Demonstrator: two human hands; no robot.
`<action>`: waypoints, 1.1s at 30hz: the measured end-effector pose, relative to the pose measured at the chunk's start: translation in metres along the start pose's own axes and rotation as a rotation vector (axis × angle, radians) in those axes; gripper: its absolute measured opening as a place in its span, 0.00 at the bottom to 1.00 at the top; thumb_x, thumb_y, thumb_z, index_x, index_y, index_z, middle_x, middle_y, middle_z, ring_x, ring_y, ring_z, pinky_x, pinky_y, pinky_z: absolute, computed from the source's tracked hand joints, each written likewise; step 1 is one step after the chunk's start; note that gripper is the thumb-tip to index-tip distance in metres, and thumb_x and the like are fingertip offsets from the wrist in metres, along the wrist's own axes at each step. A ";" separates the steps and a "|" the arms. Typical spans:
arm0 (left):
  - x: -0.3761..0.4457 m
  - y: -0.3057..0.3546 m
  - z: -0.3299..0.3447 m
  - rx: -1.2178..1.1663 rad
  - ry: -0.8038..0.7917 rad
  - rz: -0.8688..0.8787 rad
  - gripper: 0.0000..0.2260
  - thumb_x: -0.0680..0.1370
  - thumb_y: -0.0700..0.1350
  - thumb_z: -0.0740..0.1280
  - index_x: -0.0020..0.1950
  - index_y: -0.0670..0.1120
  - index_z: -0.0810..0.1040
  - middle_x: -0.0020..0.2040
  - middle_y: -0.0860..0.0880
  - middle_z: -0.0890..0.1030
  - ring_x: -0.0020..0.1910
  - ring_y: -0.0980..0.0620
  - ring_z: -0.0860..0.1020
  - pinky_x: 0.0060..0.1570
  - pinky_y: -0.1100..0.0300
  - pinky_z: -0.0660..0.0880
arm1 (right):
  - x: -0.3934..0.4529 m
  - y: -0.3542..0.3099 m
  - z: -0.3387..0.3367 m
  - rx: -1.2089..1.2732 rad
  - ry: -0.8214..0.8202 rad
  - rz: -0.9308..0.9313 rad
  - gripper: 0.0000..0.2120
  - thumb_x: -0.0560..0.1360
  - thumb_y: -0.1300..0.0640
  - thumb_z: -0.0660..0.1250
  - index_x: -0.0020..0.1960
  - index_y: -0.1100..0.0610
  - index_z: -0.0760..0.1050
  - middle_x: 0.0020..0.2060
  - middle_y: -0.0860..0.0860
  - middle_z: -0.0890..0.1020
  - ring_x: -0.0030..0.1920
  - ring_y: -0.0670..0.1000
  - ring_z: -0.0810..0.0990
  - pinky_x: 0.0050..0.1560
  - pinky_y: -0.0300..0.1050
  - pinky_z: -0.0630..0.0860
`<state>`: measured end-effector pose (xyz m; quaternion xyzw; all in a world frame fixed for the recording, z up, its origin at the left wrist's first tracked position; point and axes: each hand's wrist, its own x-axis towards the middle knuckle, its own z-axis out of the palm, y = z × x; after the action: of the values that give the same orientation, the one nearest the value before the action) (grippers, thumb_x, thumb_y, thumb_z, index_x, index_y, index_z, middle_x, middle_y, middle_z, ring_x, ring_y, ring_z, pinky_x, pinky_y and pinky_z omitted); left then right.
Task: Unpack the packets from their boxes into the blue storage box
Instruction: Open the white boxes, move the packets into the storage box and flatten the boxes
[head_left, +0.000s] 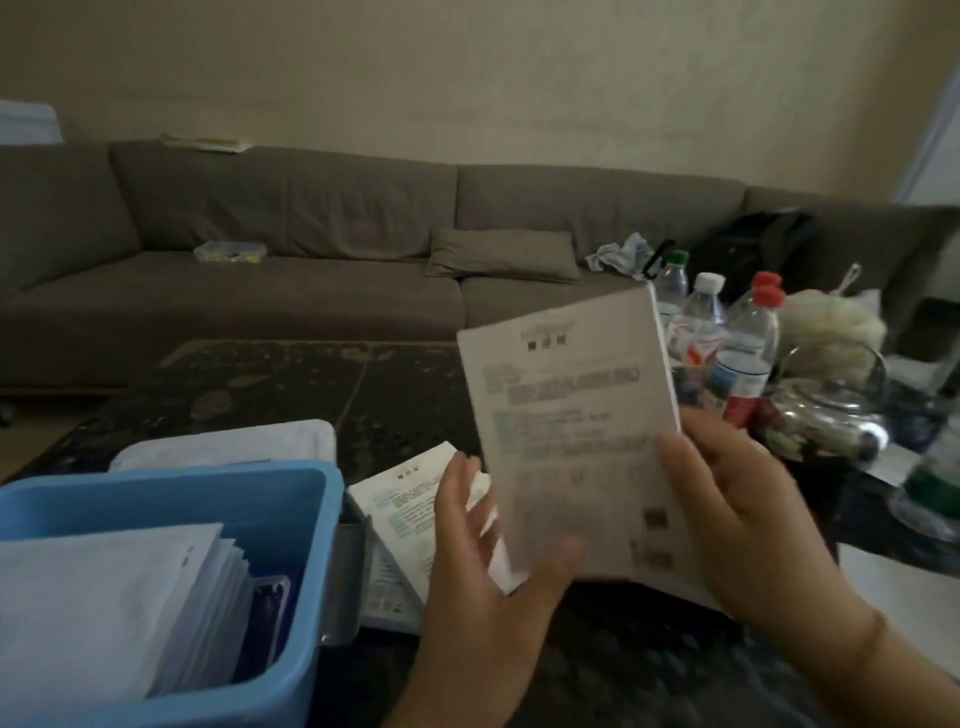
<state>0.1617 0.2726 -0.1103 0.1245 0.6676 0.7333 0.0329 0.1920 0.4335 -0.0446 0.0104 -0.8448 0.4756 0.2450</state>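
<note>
A flat white box (566, 415) with printed text is held upright in front of me, its back face toward the camera. My right hand (737, 509) grips its lower right edge. My left hand (483, 561) holds its lower left corner, thumb across the front. The blue storage box (306, 499) stands at the lower left with a stack of white packets (119, 603) standing in it. Another white box (405, 519) lies on the table between the storage box and my left hand.
Several plastic water bottles (737, 358) and a glass teapot (826, 415) crowd the table's right side. A white lid (234, 447) lies behind the storage box. A grey sofa (311, 260) runs along the wall beyond the dark patterned table.
</note>
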 end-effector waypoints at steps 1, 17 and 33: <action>-0.001 0.006 -0.002 -0.082 -0.065 -0.058 0.32 0.65 0.57 0.75 0.66 0.66 0.66 0.59 0.63 0.80 0.56 0.62 0.80 0.54 0.59 0.77 | -0.014 0.000 -0.003 0.105 -0.053 0.099 0.18 0.69 0.40 0.56 0.51 0.47 0.77 0.44 0.46 0.84 0.42 0.45 0.84 0.34 0.38 0.80; -0.008 -0.004 0.001 0.143 -0.261 -0.229 0.09 0.73 0.42 0.73 0.52 0.48 0.81 0.45 0.51 0.86 0.44 0.53 0.85 0.46 0.55 0.81 | -0.036 0.054 -0.004 -0.402 0.012 -0.369 0.12 0.73 0.39 0.65 0.55 0.39 0.76 0.65 0.39 0.75 0.65 0.43 0.74 0.58 0.53 0.78; -0.008 -0.008 0.000 0.118 -0.341 -0.245 0.13 0.71 0.46 0.72 0.55 0.47 0.80 0.47 0.51 0.86 0.47 0.52 0.85 0.50 0.54 0.81 | -0.029 0.049 -0.003 -0.807 -0.083 -0.483 0.10 0.77 0.50 0.57 0.51 0.49 0.77 0.60 0.48 0.79 0.55 0.49 0.80 0.53 0.44 0.77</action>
<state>0.1683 0.2721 -0.1193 0.1667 0.7044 0.6516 0.2269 0.2065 0.4567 -0.0944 0.1295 -0.9446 0.0380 0.2991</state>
